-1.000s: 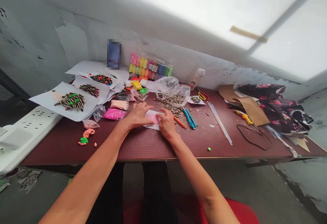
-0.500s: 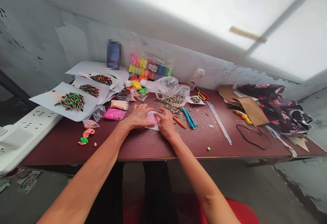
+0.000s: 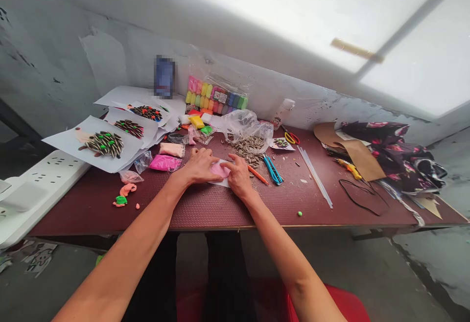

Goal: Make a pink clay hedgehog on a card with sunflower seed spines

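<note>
A flattened piece of pink clay [image 3: 219,170] lies on a small white paper [image 3: 222,182] at the middle of the table. My left hand [image 3: 199,167] rests on the paper's left side, fingers stretched out and its thumb reaching the clay. From the right, my right hand [image 3: 239,176] touches the clay's edge, with its fingers apart and partly bent. Both hands cover parts of the paper. Just beyond them is a pile of striped sunflower seeds [image 3: 249,147], partly under a clear plastic bag [image 3: 244,122]. An orange pen-like tool [image 3: 258,175] lies beside my right hand.
Blue-handled pliers [image 3: 272,169], scissors [image 3: 292,137] and clear glue sticks [image 3: 315,177] lie right. Seed-covered hedgehog pictures [image 3: 105,143] are stacked left, near a white power strip [image 3: 47,185]. Clay packets [image 3: 165,163] sit left of my hands; a yellow glue gun [image 3: 353,170] lies far right.
Hardly anything differs: both hands stay on the paper and the pink clay, with only slight finger movement. The view has shifted a little.
</note>
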Action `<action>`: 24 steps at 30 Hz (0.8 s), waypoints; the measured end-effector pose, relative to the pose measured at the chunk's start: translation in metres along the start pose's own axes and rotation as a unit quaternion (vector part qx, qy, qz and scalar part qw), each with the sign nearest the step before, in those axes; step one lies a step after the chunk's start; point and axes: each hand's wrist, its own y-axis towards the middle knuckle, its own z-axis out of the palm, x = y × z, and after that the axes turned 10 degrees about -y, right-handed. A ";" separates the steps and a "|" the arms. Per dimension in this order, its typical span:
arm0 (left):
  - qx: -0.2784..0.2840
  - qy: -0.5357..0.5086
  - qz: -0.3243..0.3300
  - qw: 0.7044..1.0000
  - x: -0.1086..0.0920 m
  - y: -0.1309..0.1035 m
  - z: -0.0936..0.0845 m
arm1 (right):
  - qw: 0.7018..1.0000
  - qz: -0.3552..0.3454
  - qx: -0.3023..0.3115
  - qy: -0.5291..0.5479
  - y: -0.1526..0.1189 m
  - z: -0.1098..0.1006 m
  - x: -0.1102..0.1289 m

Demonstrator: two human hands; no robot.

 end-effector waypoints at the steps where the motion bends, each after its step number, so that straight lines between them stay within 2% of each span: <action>1: 0.000 0.002 0.001 1.000 0.000 0.000 0.000 | 1.000 -0.002 -0.003 0.001 0.000 0.000 0.000; 6: 0.010 0.010 0.000 1.000 0.000 0.000 0.000 | 0.999 0.007 -0.037 0.011 -0.001 0.002 -0.004; 15: 0.016 0.004 -0.006 1.000 0.001 0.001 0.002 | 0.999 0.021 -0.037 -0.034 -0.014 -0.004 -0.006; 19: 0.018 -0.004 -0.009 1.000 0.001 0.001 0.001 | 0.999 0.022 -0.018 -0.046 -0.018 -0.006 -0.005; 24: 0.023 -0.007 -0.017 1.000 0.002 0.002 0.001 | 0.997 0.025 -0.040 -0.065 -0.023 -0.011 -0.002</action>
